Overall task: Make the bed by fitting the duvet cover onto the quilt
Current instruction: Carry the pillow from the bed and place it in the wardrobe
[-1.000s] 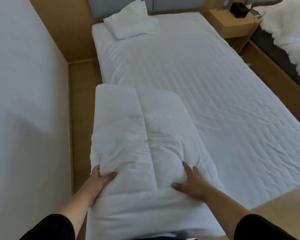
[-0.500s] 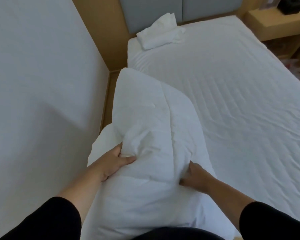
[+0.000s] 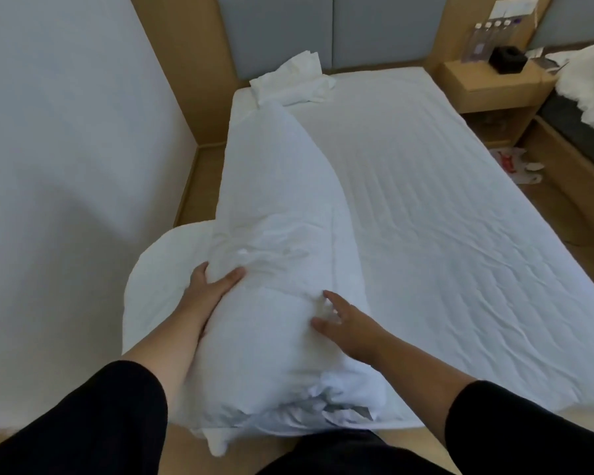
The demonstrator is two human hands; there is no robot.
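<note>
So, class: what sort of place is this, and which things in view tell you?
Probably a hotel twin room: a padded headboard, a bedside table between this bed and a second bed, with small bottles on it.

Both hands (image 3: 213,289) (image 3: 350,323) hold the folded quilt (image 3: 275,207) (white) on the bed (image 3: 443,217).
</note>
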